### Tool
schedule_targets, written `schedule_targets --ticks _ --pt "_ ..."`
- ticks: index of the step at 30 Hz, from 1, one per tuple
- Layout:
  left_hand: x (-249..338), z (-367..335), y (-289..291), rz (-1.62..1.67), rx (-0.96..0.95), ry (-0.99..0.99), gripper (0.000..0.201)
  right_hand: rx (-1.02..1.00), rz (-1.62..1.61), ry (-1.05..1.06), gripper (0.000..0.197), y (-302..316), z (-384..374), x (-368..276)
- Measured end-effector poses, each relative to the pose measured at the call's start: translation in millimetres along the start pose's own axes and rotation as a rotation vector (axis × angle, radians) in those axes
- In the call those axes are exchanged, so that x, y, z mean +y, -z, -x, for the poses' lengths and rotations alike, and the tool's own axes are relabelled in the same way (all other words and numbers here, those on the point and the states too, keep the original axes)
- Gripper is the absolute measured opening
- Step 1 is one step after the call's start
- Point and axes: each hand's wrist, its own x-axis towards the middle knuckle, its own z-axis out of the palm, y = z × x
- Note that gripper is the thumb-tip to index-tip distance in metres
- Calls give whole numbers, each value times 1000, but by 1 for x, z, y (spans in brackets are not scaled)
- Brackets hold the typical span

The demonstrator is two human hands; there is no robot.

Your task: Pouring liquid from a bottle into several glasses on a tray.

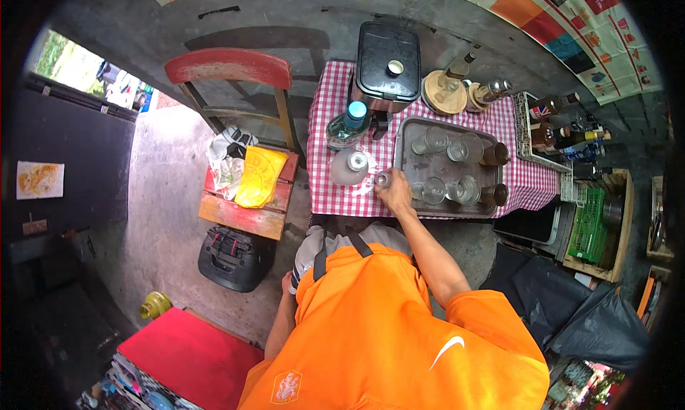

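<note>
The left hand (288,282), at 10 o'clock beside the trouser leg, is mostly hidden; its opening and contents cannot be determined; the right hand (397,196), at 12 o'clock, has its fingers closed around a small clear tumbler (383,179); the tumbler is over the checked tablecloth (323,190), just beside the grey tray (432,165); it should be light, rigid, slippery and, if glass, fragile; grip the side wall; bottles (546,135) at 2 o'clock carry labels; the wall poster (529,12), at 1 o'clock, bears lettering.
</note>
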Motion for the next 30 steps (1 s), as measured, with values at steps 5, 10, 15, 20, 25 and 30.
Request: schedule_targets --ticks 5,10,15,20,25,30 --pt "46 -23 37 -396 -149 -222 25 337 6 123 61 -1 16 -7" --pt "167 -19 57 -313 -157 18 35 661 -557 315 32 74 67 -107" --pt "211 -32 71 -487 -239 40 37 752 -440 581 33 87 77 -147" --pt "200 -37 66 -401 -251 36 37 732 -296 598 34 71 71 -138" --pt "148 -37 69 -505 -299 -79 35 803 -459 757 54 43 49 -142" --pt "113 -35 72 -505 -261 -104 37 882 -507 844 67 21 22 -136"
